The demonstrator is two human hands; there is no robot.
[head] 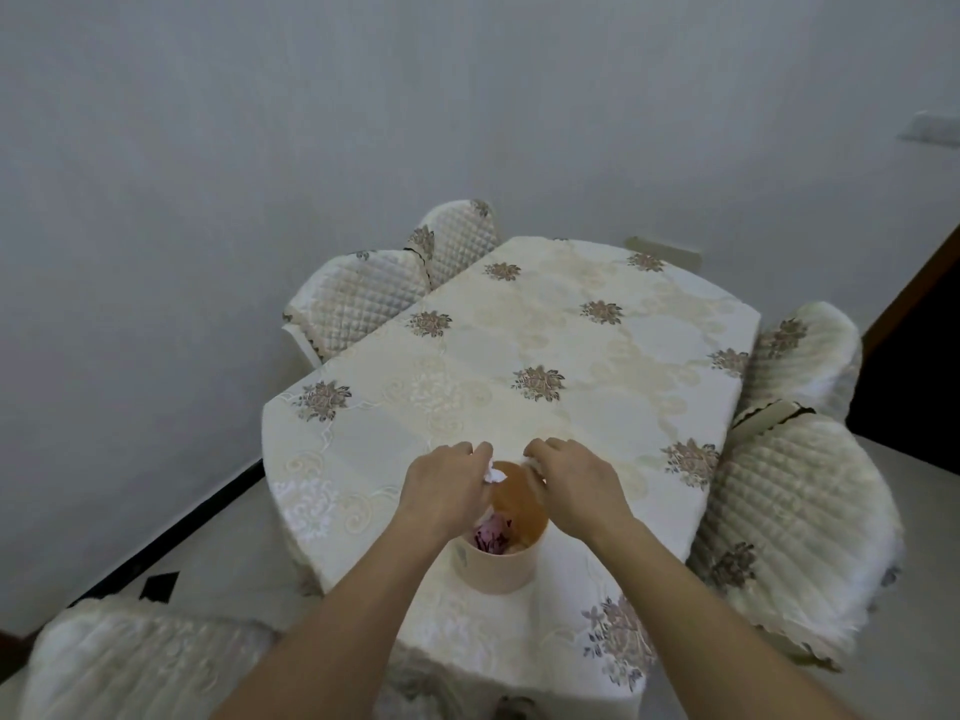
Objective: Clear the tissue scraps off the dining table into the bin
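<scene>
A small round cream bin (497,566) stands on the dining table (545,356) near its front edge, with pink and white scraps inside. Both my hands hover over the bin's mouth. My left hand (447,488) is closed around a crumpled white tissue scrap (493,475) that pokes out between thumb and fingers. My right hand (576,483) is curled over the bin's far right rim, and a bit of white tissue (534,466) shows under its fingers. The tablecloth is cream with brown flower motifs.
Quilted cream chairs surround the table: two at the far left (363,298), two on the right (800,517), one at the near left (135,662). A grey wall rises behind, with a dark doorway (924,366) to the right.
</scene>
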